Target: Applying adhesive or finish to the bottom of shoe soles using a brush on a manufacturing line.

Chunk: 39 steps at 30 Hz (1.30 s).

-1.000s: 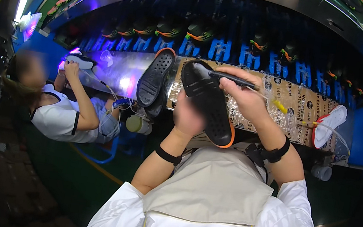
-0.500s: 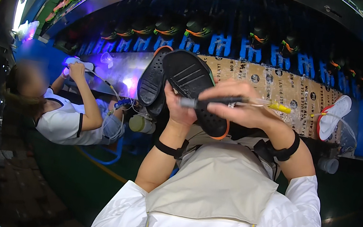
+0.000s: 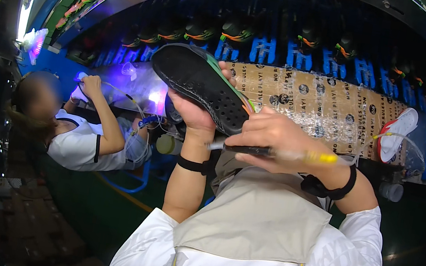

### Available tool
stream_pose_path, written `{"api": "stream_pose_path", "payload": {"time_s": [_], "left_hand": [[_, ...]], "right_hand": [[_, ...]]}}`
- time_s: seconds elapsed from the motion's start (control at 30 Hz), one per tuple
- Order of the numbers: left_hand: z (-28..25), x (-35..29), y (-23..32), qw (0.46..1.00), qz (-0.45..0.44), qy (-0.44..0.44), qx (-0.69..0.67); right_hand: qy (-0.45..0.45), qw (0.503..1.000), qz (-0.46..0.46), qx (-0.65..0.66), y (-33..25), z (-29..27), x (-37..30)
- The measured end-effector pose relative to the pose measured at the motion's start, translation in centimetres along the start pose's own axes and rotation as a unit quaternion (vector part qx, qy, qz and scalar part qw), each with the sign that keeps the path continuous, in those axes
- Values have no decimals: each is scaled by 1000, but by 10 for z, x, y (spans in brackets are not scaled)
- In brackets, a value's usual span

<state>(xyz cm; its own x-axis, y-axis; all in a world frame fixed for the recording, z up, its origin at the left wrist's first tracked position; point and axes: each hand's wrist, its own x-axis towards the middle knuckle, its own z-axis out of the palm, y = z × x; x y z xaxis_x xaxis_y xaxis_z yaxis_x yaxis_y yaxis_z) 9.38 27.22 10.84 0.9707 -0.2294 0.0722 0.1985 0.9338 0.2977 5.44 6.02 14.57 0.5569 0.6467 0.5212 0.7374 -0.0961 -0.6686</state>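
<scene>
My left hand holds a black shoe with its sole turned up and tilted. Its fingertips show past the shoe's far edge. Green and orange trim runs along the shoe's side, and small holes dot the end of the sole nearer me. My right hand is closed around a slim brush-like tool with a black handle and a yellow rear end. The tool's pale tip is blurred and points left, close to my left wrist. The right fingers are right beside the holed end of the shoe.
Printed brown cardboard covers the bench. At the right lies a white-and-red sole with a thin tube beside it. Blue racks carry dark shoes behind. A co-worker sits at left, near a pale jar.
The shoe has swung to a more slanted position, up and left. My right hand and the tool have come down toward me. A second black shoe is now mostly out of sight.
</scene>
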Motion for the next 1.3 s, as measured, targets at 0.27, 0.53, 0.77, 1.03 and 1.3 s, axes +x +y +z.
{"api": "stream_pose_path", "payload": {"time_s": [0.27,0.53,0.77,1.03,1.3], "left_hand": [[4,17,27,997,38,-3,71],[13,42,44,972,-32,-120,197],[43,69,42,927,-55,-140,345],[58,93,24,867,-192,-133,440],[88,101,6,692,-277,-113,657]], "right_hand": [[-59,998,13,3,-4,-22,5],[-61,998,-27,-22,8,-32,9],[-40,993,-20,-105,13,-39,17],[-62,991,6,-115,16,-36,22],[-96,987,27,-127,13,-43,25]]}}
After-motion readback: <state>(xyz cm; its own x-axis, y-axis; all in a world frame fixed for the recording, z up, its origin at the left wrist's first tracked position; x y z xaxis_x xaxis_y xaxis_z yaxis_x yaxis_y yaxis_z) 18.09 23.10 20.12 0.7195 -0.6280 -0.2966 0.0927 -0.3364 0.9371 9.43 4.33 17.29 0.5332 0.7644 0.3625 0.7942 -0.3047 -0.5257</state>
